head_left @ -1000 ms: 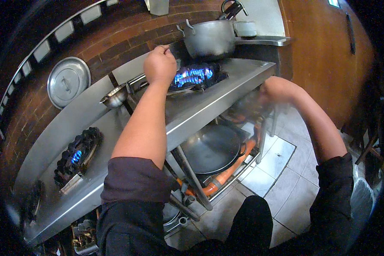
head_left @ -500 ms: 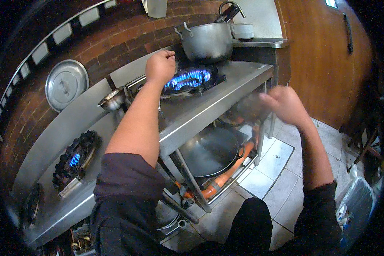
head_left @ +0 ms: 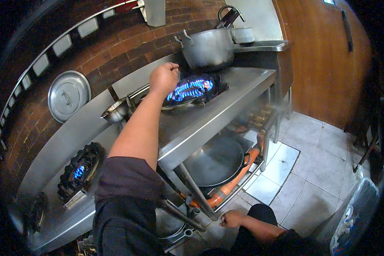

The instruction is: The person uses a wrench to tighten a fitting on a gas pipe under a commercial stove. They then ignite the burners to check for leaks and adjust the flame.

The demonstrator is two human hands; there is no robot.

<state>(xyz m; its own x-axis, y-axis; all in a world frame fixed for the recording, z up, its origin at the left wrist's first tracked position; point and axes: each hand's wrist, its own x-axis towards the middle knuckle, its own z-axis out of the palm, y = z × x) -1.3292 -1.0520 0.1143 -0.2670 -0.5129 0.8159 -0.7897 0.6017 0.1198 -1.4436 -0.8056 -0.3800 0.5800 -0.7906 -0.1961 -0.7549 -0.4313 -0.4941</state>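
Observation:
My left hand (head_left: 164, 77) reaches out over the steel stove top (head_left: 200, 119), its fingers closed, just left of a large burner (head_left: 188, 90) with a blue flame. Nothing shows in that hand. My right hand (head_left: 232, 218) hangs low by my side with the fingers curled, close to the stove's slanted front leg (head_left: 196, 192). It holds nothing that I can see. A big steel pot (head_left: 209, 49) stands behind the lit burner.
A dark wok (head_left: 217, 160) lies on the lower shelf, with an orange hose (head_left: 230, 185) along its front. A small steel bowl (head_left: 115, 111) and a second lit burner (head_left: 79, 168) sit to the left. A round lid (head_left: 68, 96) hangs on the brick wall. A lined bin (head_left: 354, 213) stands at lower right.
My right hand has left the stove's right end, swung up, then dropped down beside my leg. My left hand stays by the lit burner, shifted slightly left.

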